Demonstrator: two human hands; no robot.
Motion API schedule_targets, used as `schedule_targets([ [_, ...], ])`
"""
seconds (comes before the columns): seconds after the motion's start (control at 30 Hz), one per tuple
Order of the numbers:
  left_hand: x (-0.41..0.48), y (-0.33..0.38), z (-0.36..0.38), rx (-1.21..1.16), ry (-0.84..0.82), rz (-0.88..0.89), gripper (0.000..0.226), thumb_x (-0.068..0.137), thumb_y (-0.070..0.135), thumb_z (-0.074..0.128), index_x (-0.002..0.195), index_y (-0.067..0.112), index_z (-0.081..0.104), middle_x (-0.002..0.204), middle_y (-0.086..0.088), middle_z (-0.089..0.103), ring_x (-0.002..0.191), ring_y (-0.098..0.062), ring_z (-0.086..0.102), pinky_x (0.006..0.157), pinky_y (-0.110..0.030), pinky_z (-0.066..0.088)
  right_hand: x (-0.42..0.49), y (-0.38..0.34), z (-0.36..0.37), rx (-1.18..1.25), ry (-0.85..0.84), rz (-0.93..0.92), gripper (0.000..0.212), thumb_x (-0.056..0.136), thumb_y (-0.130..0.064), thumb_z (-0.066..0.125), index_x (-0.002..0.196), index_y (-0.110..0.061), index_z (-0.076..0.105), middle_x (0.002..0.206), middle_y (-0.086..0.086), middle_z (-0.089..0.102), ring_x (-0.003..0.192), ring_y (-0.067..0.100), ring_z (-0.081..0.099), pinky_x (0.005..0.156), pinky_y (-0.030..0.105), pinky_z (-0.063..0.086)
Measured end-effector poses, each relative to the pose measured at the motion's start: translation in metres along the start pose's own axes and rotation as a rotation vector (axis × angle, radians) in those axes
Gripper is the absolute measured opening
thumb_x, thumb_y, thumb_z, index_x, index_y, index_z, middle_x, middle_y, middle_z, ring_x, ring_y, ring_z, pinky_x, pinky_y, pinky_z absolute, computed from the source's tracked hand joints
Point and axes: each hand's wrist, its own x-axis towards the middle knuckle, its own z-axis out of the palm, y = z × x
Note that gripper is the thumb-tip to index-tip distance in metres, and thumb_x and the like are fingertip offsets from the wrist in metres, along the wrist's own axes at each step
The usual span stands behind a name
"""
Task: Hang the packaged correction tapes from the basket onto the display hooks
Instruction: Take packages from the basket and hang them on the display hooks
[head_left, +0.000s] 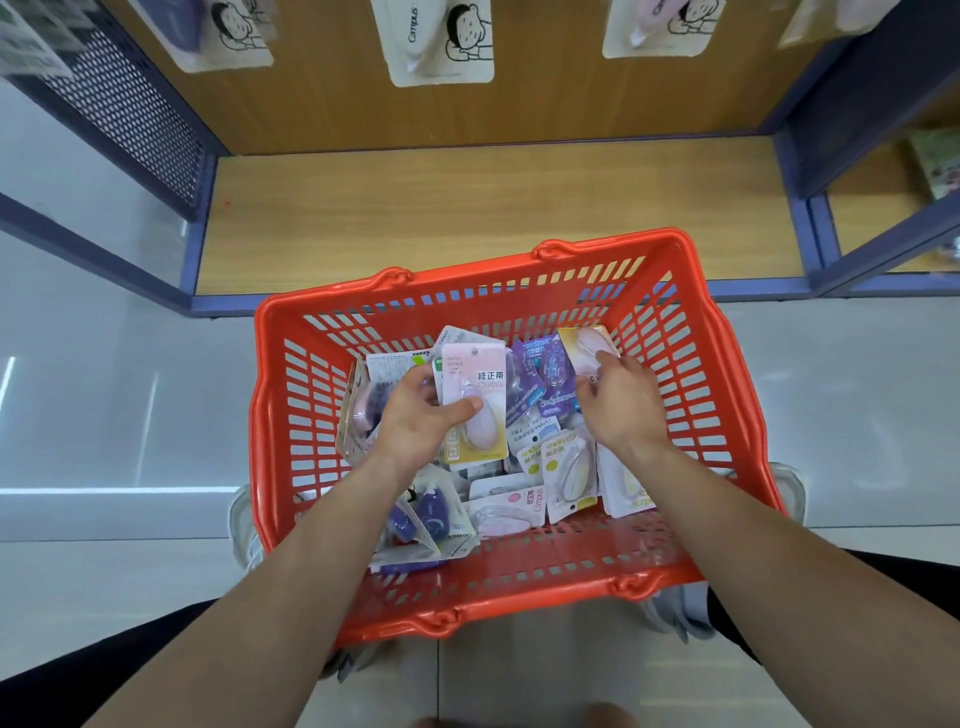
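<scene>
My left hand (421, 415) gripped a pink correction tape pack (480, 384), thumb across its blister, inside the red basket (519, 280). My right hand (621, 405) pinched a second pack (582, 345) near the basket's far wall.

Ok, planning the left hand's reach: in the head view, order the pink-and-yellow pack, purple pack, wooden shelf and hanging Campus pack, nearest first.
1. pink-and-yellow pack, gripped by the left hand.
2. purple pack, to its right in the basket.
3. wooden shelf, beyond the basket.
4. hanging Campus pack, up on the display.
</scene>
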Motion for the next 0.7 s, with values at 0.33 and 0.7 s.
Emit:
schedule_targets([
  [0.33,0.008,0.002,-0.005,-0.016,0.018,0.018,0.036,0.082,0.001,0.082,0.101,0.023,0.061,0.101,0.001,0.075,0.092,-0.017,0.072,0.085,-0.034,0.057,-0.005,-0.001,0.000,0.031,0.023,-0.012,0.040,0.095,-0.024,0.063,0.131,-0.006,0.061,0.141,0.018,0.045,0.127,0.038,0.047,0.104,0.044,0.042],
  [0.7,0.009,0.004,-0.009,-0.019,0.034,0.013,0.033,0.084,0.004,0.081,0.100,0.024,0.062,0.102,0.002,0.074,0.089,-0.012,0.071,0.081,-0.028,0.057,0.005,-0.003,0.012,0.088,-0.062,0.006,0.053,0.089,-0.039,0.071,0.138,-0.022,0.057,0.135,0.011,0.052,0.126,0.037,0.045,0.110,0.040,0.030],
])
